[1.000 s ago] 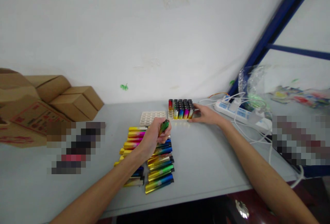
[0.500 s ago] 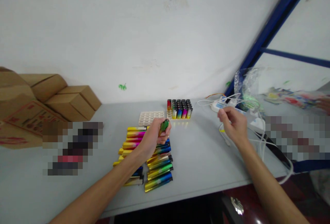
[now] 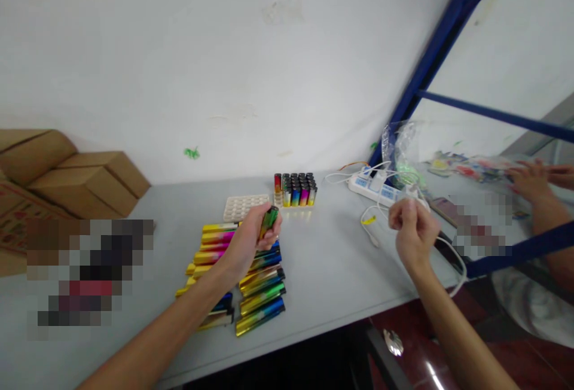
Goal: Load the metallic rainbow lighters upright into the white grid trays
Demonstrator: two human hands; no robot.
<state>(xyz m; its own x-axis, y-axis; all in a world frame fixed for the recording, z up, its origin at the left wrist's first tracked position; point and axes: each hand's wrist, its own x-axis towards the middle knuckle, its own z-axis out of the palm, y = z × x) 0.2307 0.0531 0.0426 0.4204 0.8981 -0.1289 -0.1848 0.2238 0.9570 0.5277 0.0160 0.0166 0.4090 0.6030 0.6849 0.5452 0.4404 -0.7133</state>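
My left hand (image 3: pixel 253 234) is wrapped round a green-and-gold lighter (image 3: pixel 269 216), its end poking up beside the thumb. Beneath that hand and forearm lie rows of shiny gradient lighters (image 3: pixel 262 317) in gold, pink, green and blue, partly hidden. Just behind sits a white tray with holes (image 3: pixel 240 207). A second holder carries a block of upright lighters (image 3: pixel 296 192) with dark tops, plus a red one at its left edge. Off to the right, my right hand (image 3: pixel 412 231) is a closed fist above the table, near the power strip; whatever its fingers hold, if anything, is hidden.
A white power strip (image 3: pixel 374 189) with tangled cables lies on the right. Cardboard boxes (image 3: pixel 89 180) stand at the left. A blue metal frame (image 3: pixel 421 73) rises at the right, with another person's hand (image 3: pixel 531 180) beyond it. The table's front edge (image 3: pixel 314 333) runs below.
The view has turned right, so things sit further left. My right hand has curled tighter into a fist. My left hand keeps hold of the green-and-gold lighter.
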